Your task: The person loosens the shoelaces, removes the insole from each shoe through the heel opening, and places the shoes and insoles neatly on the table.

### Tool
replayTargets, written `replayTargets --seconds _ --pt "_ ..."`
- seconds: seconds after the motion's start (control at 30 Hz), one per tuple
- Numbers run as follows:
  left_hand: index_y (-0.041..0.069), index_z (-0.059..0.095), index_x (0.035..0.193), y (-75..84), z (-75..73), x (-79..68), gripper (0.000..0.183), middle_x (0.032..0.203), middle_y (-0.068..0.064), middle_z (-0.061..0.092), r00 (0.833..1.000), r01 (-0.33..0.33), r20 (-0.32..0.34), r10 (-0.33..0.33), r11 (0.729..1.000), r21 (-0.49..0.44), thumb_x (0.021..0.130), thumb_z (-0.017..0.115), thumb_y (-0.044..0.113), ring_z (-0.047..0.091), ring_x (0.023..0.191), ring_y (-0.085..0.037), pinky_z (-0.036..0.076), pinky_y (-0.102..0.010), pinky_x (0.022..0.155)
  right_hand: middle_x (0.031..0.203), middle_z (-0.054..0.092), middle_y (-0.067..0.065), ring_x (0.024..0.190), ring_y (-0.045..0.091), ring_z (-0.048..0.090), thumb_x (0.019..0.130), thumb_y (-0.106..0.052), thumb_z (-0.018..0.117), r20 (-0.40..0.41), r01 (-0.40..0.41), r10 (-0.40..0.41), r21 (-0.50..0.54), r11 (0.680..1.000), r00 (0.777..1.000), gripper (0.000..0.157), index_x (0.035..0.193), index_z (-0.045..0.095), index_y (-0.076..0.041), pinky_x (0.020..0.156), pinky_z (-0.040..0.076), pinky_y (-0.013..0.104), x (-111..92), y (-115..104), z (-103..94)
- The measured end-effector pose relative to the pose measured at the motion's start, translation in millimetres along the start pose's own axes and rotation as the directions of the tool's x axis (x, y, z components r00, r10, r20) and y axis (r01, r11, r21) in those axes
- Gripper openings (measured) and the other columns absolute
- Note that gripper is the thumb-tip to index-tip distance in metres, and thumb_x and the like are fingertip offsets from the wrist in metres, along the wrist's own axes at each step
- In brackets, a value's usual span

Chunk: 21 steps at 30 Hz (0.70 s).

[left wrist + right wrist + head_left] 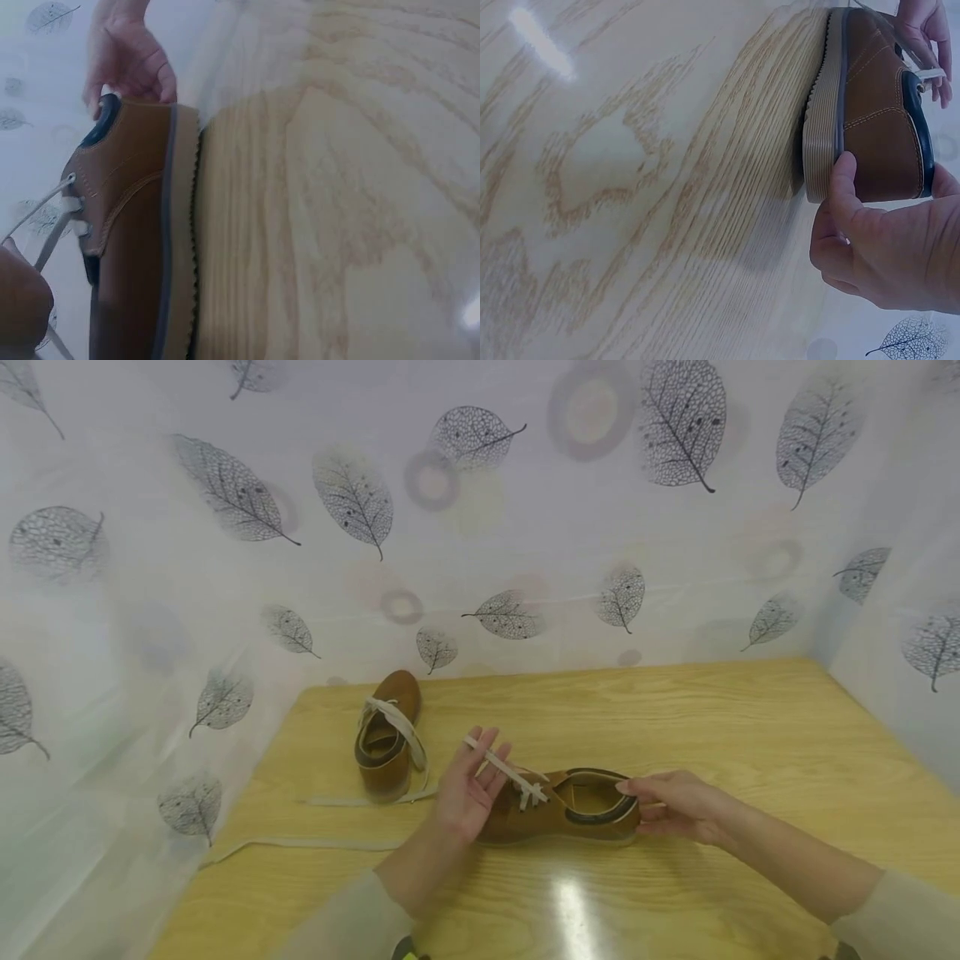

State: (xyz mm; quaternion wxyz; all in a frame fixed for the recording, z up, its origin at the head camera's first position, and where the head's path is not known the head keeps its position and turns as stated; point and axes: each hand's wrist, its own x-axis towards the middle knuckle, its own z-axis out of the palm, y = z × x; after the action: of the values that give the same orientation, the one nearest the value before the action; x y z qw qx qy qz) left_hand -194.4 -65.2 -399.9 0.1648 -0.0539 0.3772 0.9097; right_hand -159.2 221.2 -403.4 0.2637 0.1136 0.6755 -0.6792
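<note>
Wooden table [750, 727]; left hand [467, 797] loosely extended, lace [517, 777] across it; right hand [686, 807] grips brown shoe [551, 823] at heel.

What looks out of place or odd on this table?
Nothing looks spilled or damaged. Only the lacing stands out: a lace flops loosely over the far shoe, and a strand trails across the left part of the table, which looks untidy.

Soft, hazy light leaves white glare [573, 914] on the table [735, 718] (wrist views look bluish).
</note>
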Motion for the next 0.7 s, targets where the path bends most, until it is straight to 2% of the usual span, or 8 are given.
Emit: replayTargets --seconds 0.13,0.23,0.33,0.4,0.53,0.6,0.7 --pt "0.013 0.015 0.152 10.9 -4.1 -2.6 0.058 0.154 -0.008 0.027 1.000 -0.027 -0.002 0.027 0.999 0.018 0.101 0.043 0.014 0.060 0.114 -0.014 0.048 -0.027 0.097 0.116 0.043 0.022 0.089 0.022 0.061 0.089 -0.021 0.064 -0.004 -0.002 0.002 0.004 1.000 1.000 0.052 0.122 0.045 0.016 0.082 0.057 0.034 0.0 0.0 -0.5" --pt "0.012 0.013 0.152 17.7 -8.1 -5.2 0.059 0.155 -0.009 0.025 0.999 -0.035 -0.021 0.035 0.999 -0.011 0.101 0.043 0.014 0.062 0.110 -0.013 0.046 -0.027 0.098 0.117 0.040 0.023 0.090 0.023 0.060 0.089 -0.021 0.064 -0.007 -0.006 0.006 0.006 1.000 1.000 0.048 0.119 0.048 0.014 0.081 0.057 0.034 0.2 0.1 -0.7" --pt "0.013 0.014 0.151 23.7 -10.9 -6.8 0.061 0.152 -0.007 0.031 0.997 -0.038 -0.064 0.033 0.997 -0.070 0.100 0.047 0.013 0.066 0.101 -0.010 0.043 -0.027 0.101 0.120 0.037 0.025 0.090 0.023 0.059 0.089 -0.020 0.064 -0.011 -0.010 0.010 0.010 1.000 1.000 0.049 0.119 0.048 0.014 0.080 0.058 0.033 0.2 -0.2 -0.7" --pt "0.014 0.017 0.151 27.3 -13.5 -6.5 0.061 0.145 -0.005 0.043 0.995 -0.039 -0.096 0.028 0.992 -0.117 0.099 0.049 0.012 0.067 0.097 -0.011 0.041 -0.028 0.104 0.122 0.035 0.027 0.091 0.023 0.059 0.089 -0.020 0.064 -0.010 -0.011 0.012 0.009 1.000 1.000 0.052 0.122 0.046 0.016 0.081 0.057 0.033 0.0 -0.3 -0.9" --pt "0.015 0.024 0.148 34.9 -19.7 -5.7 0.060 0.118 0.000 0.065 0.988 -0.051 -0.155 0.023 0.982 -0.181 0.096 0.053 0.009 0.068 0.094 -0.014 0.044 -0.030 0.101 0.123 0.036 0.027 0.092 0.024 0.058 0.089 -0.021 0.064 -0.007 -0.015 0.015 0.006 1.000 1.000 0.056 0.124 0.043 0.017 0.081 0.057 0.034 0.0 -0.8 -0.9" --pt "0.015 0.025 0.147 39.4 -22.9 -6.2 0.059 0.109 0.001 0.069 0.986 -0.059 -0.165 0.026 0.979 -0.194 0.096 0.054 0.008 0.069 0.094 -0.014 0.045 -0.030 0.100 0.119 0.041 0.024 0.091 0.023 0.059 0.089 -0.021 0.064 -0.005 -0.015 0.015 0.002 1.000 1.000 0.054 0.123 0.045 0.016 0.081 0.057 0.033 0.1 -1.1 -0.7" --pt "0.016 0.020 0.149 46.6 -27.7 -8.7 0.061 0.104 0.002 0.070 0.988 -0.068 -0.151 0.038 0.979 -0.192 0.097 0.052 0.008 0.068 0.096 -0.013 0.042 -0.029 0.102 0.112 0.048 0.019 0.089 0.022 0.060 0.089 -0.020 0.064 0.004 -0.011 0.011 0.006 1.000 1.000 0.048 0.119 0.049 0.014 0.080 0.057 0.032 0.1 -1.8 -0.4"
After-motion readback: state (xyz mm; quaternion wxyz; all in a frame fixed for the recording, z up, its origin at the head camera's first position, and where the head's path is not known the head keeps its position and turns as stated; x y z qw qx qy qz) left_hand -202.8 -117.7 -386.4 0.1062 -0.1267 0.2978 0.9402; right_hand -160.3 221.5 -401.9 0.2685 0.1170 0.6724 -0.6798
